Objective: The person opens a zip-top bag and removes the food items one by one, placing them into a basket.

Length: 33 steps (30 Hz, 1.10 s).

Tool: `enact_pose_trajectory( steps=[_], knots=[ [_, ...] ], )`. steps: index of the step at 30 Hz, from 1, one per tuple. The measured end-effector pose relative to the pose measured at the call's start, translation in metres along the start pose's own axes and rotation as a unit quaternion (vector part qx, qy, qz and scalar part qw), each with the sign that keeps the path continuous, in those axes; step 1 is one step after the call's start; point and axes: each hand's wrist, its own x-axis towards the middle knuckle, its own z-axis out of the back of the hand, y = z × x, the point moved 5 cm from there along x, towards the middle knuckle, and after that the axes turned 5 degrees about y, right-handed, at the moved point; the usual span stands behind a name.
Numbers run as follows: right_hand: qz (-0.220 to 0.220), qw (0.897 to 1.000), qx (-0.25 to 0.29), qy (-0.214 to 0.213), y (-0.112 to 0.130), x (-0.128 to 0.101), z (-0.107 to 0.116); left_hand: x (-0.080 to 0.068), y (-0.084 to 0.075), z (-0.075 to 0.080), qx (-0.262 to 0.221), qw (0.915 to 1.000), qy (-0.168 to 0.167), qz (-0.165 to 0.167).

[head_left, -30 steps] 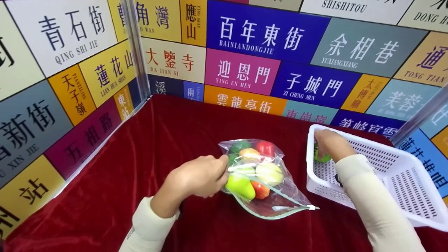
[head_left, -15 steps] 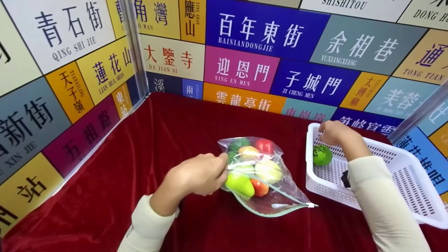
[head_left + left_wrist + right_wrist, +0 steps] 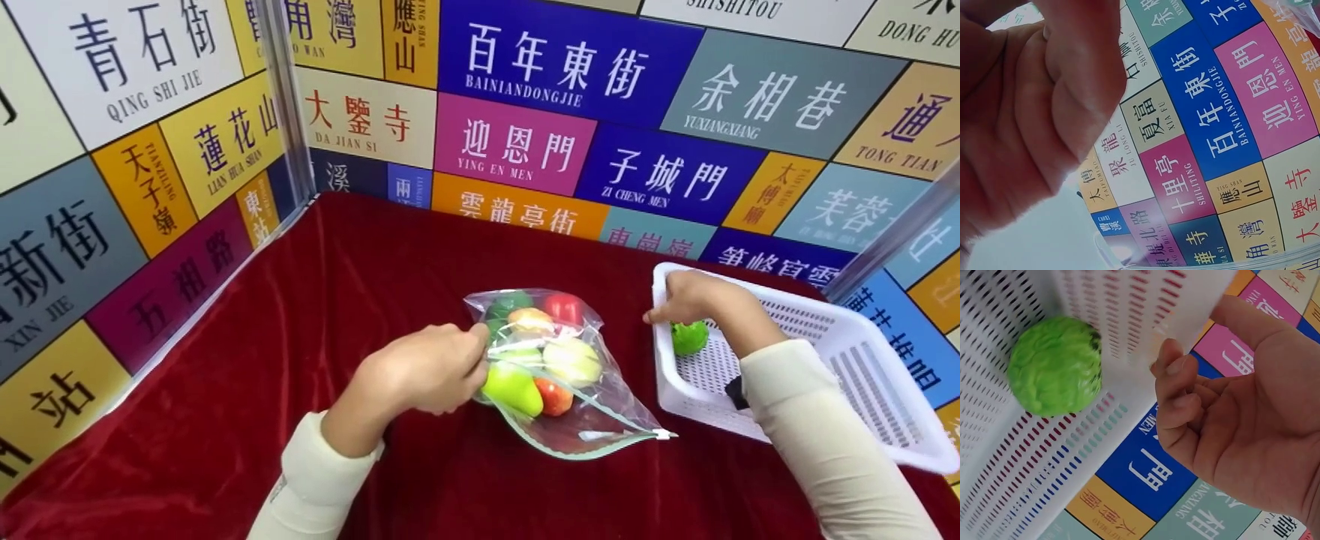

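A clear zip bag (image 3: 615, 420) lies on the red cloth, its slider end pointing right. Inside are a green pear (image 3: 514, 391), a red-orange apple (image 3: 556, 397), a pale round fruit (image 3: 571, 363) and other round produce. My left hand (image 3: 424, 371) pinches the bag's left edge; its fingertips are hidden in the head view. At the right, my right hand (image 3: 694, 300) holds the left rim of a white perforated basket (image 3: 855, 337), thumb outside and curled fingers inside. Just below that hand, a green cabbage-like ball (image 3: 1055, 365) rests in the basket's corner, not held.
A small black object (image 3: 736, 391) shows at the basket's near side, partly behind the right sleeve. Red velvet cloth (image 3: 360, 270) covers the table. Panels of coloured street-name signs (image 3: 517, 142) stand along the back and left edges.
My right hand has let go of the green cabbage-like ball, lifted off it and moved left onto the basket's rim. My left hand has stayed at the bag.
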Motion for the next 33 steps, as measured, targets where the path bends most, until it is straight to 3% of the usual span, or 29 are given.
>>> enact_pose_trajectory(
  steps=[8,12,15,18,22,27,30,33],
  knots=[
    [0.053,0.998,-0.018,0.016,0.009,-0.012,-0.006,-0.001,0.001,0.002,0.004,1.0,-0.003,0.0],
    [0.042,0.999,-0.026,0.014,0.013,-0.016,-0.005,-0.001,-0.001,0.005,0.01,0.9998,-0.011,-0.01],
    [0.029,0.998,-0.047,-0.008,0.018,-0.024,0.0,-0.001,-0.001,0.004,0.01,0.9997,-0.014,-0.016],
    [0.026,0.997,-0.049,-0.057,0.038,-0.048,0.011,-0.001,0.0,0.003,0.013,0.9997,-0.014,-0.017],
    [0.073,0.985,-0.021,-0.154,0.091,-0.108,0.023,0.0,-0.001,0.004,0.029,0.9989,-0.027,-0.025],
    [0.154,0.954,-0.006,-0.259,0.162,-0.186,0.009,0.001,-0.004,0.007,0.046,0.997,-0.049,-0.04],
    [0.206,0.938,-0.015,-0.278,0.188,-0.209,-0.013,0.003,-0.005,0.007,0.045,0.9963,-0.057,-0.046],
    [0.248,0.932,-0.028,-0.263,0.207,-0.205,-0.038,0.004,-0.005,0.005,0.041,0.9961,-0.061,-0.047]
  ],
)
